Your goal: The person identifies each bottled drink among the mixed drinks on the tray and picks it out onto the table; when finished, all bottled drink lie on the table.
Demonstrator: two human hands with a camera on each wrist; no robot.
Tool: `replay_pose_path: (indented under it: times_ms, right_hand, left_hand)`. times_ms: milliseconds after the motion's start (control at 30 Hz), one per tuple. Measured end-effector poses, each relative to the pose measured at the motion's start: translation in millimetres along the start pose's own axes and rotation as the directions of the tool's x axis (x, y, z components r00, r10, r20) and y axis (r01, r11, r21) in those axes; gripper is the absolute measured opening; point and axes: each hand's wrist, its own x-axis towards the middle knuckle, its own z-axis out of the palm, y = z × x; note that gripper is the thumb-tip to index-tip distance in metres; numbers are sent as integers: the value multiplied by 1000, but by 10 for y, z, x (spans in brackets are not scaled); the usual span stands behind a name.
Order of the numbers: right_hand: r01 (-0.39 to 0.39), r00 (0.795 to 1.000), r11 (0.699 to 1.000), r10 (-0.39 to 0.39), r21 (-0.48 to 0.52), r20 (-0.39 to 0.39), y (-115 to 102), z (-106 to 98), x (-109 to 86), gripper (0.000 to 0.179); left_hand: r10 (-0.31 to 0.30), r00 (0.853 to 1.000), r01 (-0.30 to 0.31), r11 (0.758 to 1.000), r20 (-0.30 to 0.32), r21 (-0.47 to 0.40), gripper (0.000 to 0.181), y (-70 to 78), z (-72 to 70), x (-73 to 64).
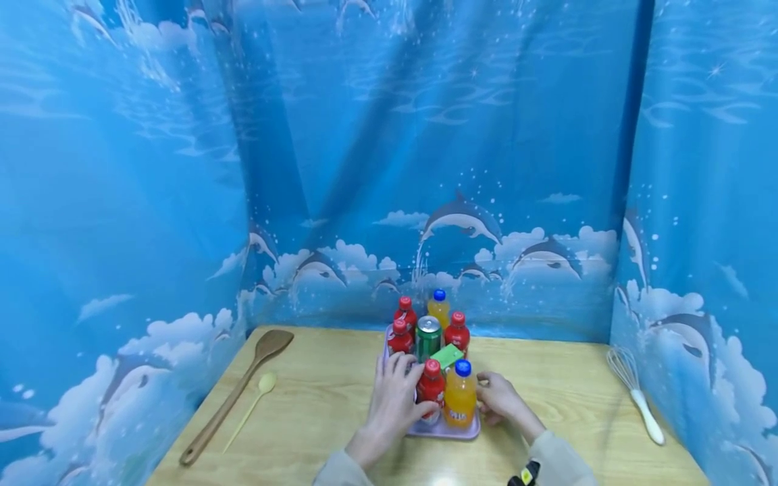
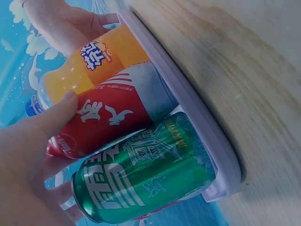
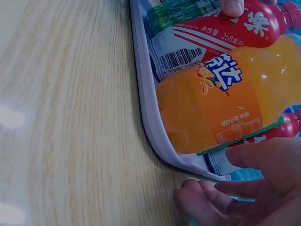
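My left hand is gripping the front red bottle, thumb against fingers, which is standing in the tray beside the orange bottle. My right hand is curling loosely, empty, by the tray's edge. I'm seemingly straightening the drinks, so releasing gently is probably what's needed next.

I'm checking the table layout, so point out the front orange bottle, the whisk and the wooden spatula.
Front orange bottle (image 3: 225,103), right wrist view: on its label.
Whisk (image 1: 647,416), head view: white handle.
Wooden spatula (image 1: 230,398), head view: handle.
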Motion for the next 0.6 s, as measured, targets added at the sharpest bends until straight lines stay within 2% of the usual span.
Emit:
replay_pose_path:
  times_ms: [400, 600]
  right_hand:
    - [-1, 1000, 1000, 1, 18, 4, 6, 19, -4, 51]
    - [2, 1000, 1000, -2, 10, -2, 22, 15, 30, 50]
  left_hand:
    - [87, 992, -90, 995, -89, -31, 75, -47, 21, -58]
    - [151, 973, -159, 987, -173, -35, 78, -59, -43, -84]
